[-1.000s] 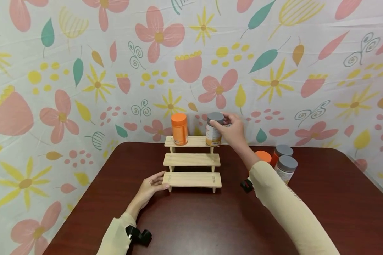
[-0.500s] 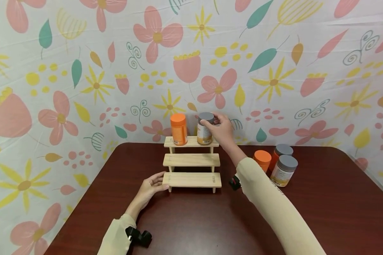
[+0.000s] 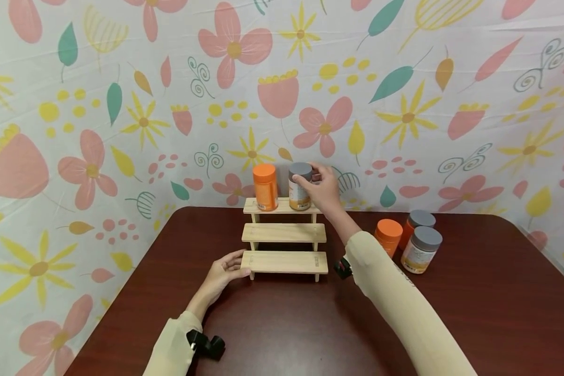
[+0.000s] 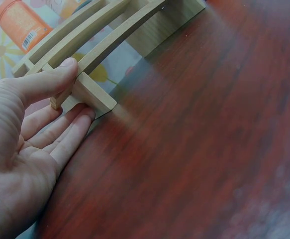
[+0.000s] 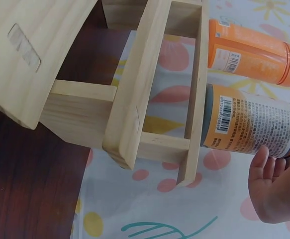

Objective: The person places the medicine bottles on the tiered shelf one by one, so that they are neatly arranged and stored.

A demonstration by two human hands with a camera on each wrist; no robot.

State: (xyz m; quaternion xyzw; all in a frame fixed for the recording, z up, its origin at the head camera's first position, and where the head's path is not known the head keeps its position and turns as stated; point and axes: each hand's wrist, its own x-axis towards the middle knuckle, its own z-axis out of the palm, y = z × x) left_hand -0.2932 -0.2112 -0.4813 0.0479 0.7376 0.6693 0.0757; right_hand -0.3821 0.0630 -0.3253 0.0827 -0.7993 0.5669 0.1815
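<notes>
A three-step wooden display stand stands on the table. On its top step, at the right, is a bottle with a grey lid and a white-and-yellow label, upright. My right hand grips this bottle near its lid, thumb in front and fingers behind. An orange bottle with an orange lid stands to its left on the same step. Low at the stand's left end, my left hand holds the bottom step, thumb on its front edge; the left wrist view shows the other fingers beside and under it.
Right of the stand, behind my right forearm, several bottles stand together: an orange-lidded one, a grey-lidded orange one and a grey-lidded white one. A flower-patterned cloth hangs behind the dark red table.
My right hand has brought the grey-lidded bottle left along the top step, closer to the orange bottle. My left hand has kept its place on the stand.
</notes>
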